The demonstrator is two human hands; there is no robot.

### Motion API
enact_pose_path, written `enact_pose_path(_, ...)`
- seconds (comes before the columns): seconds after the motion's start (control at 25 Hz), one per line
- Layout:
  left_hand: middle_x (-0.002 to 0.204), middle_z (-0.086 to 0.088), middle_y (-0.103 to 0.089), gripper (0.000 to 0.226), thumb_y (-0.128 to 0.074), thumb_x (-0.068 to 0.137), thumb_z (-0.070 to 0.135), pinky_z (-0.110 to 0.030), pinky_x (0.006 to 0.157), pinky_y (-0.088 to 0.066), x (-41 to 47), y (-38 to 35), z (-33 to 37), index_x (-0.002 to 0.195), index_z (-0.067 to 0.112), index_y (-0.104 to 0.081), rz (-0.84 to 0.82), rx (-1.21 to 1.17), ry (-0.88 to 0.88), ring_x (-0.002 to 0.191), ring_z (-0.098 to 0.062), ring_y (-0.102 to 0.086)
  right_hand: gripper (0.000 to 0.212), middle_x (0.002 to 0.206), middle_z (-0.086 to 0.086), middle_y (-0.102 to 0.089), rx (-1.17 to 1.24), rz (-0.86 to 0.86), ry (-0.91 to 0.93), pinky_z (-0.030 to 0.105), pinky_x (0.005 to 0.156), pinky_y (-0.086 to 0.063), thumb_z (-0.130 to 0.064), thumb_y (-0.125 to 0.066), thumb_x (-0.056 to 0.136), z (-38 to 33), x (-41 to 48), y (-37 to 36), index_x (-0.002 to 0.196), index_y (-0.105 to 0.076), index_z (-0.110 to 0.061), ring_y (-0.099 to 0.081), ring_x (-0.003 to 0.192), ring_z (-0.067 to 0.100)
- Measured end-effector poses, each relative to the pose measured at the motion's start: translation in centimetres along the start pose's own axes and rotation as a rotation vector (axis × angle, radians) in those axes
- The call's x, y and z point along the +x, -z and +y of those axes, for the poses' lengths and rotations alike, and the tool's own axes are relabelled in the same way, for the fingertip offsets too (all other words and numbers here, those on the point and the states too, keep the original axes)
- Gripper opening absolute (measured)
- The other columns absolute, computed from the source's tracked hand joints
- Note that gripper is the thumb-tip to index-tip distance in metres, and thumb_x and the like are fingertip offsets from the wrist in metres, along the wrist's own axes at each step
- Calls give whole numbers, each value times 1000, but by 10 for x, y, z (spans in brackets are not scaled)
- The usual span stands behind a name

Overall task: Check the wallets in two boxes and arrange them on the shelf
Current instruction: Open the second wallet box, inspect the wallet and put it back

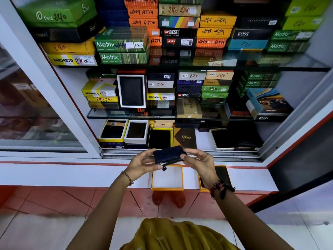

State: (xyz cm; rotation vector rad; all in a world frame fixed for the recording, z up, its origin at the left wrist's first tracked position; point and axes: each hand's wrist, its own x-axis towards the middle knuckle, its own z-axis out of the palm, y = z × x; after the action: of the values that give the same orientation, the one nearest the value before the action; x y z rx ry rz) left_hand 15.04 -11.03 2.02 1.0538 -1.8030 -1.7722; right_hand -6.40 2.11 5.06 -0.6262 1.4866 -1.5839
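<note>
— What is the left hand [142, 164] doing?
— Gripping the left end of a dark zip wallet [169, 155].
— And the right hand [199, 162]?
— Pinching the wallet's right end. An open yellow-rimmed box [167, 187] is sitting on the tabletop [72, 175] below; another, seemingly its lid [222, 173], is lying under the right wrist.

Wallet [168, 155]: dark navy, zip along lower edge, puller dangling; held level above ledge. Yellow-rimmed box [167, 177]: open, white-lined, empty, beneath it. Second yellow box [222, 173]: dark interior, just right.
</note>
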Motion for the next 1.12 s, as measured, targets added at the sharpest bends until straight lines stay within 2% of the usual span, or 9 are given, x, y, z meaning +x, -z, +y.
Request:
enact_pose_path(0.08,120,0,-69,95,-94,41,44,-23,88,-57,2,0,7,127,22,-58,27,-117,-24,109,-11,-68,39,111,0,-71,76,37,52,40,82,-63,-1,-84,75,-7,-8,-5,106,-60,-2,-78,87,20)
enact_pose_path(0.16,116,3,-72,90,-94,42,41,-21,86,-57,3,-3,12,124,22,-60,54,-198,-52,111,-11,-67,44,108,5,-68,83,6,-16,37,77,-63,-6,-87,72,-8,-16,-15,99,-53,-10,-77,89,23)
enact_pose_path(0.28,116,0,-71,95,-95,40,43,-21,89,-57,5,-10,19,125,19,-59,50,-252,-90,107,-10,-68,33,102,15,-76,31,-176,-157,31,75,-63,-11,-86,75,-5,-24,-34,99,-65,-1,-76,98,33)
enact_pose_path(0.4,117,-3,-69,87,-93,48,38,-23,89,-57,5,-15,23,125,18,-58,47,-264,-111,105,-11,-68,35,102,20,-78,60,-266,-164,30,77,-62,-11,-82,79,-9,-25,-44,107,-70,7,-77,93,30)
enact_pose_path(0.48,117,-3,-68,84,-91,51,36,-21,87,-57,3,-17,24,126,17,-57,42,-284,-134,104,-10,-69,32,98,20,-79,61,-259,-132,29,75,-62,-11,-80,81,-14,-26,-44,105,-72,9,-78,85,27)
enact_pose_path(0.64,125,-4,-66,99,-92,49,43,-21,92,-55,0,-11,23,134,14,-52,15,-324,-123,114,-14,-65,20,86,18,-79,-101,-228,7,32,74,-63,-17,-74,88,-24,-29,-38,92,-78,2,-77,80,26)
enact_pose_path(0.76,128,-9,-64,93,-94,50,36,-21,93,-55,-4,-1,16,131,12,-56,-18,-522,-92,114,-15,-65,18,88,15,-79,-125,-179,118,34,70,-63,-17,-70,91,-46,-33,-21,95,-79,-2,-77,81,26)
enact_pose_path(0.92,129,-14,-64,67,-90,61,27,-35,103,-50,-13,-5,17,119,4,-66,-197,-856,-80,118,-27,-63,15,88,9,-81,-51,-103,173,31,63,-63,-10,-70,89,-70,-31,-2,97,-79,0,-77,81,23)
enact_pose_path(1.12,152,-18,-39,69,-66,87,29,-38,117,-32,-17,-25,33,141,-3,-39,-413,-1070,-154,138,-34,-42,32,90,12,-77,65,-153,44,26,58,-58,-27,-75,78,-68,-30,-10,97,-78,-2,-71,78,16)
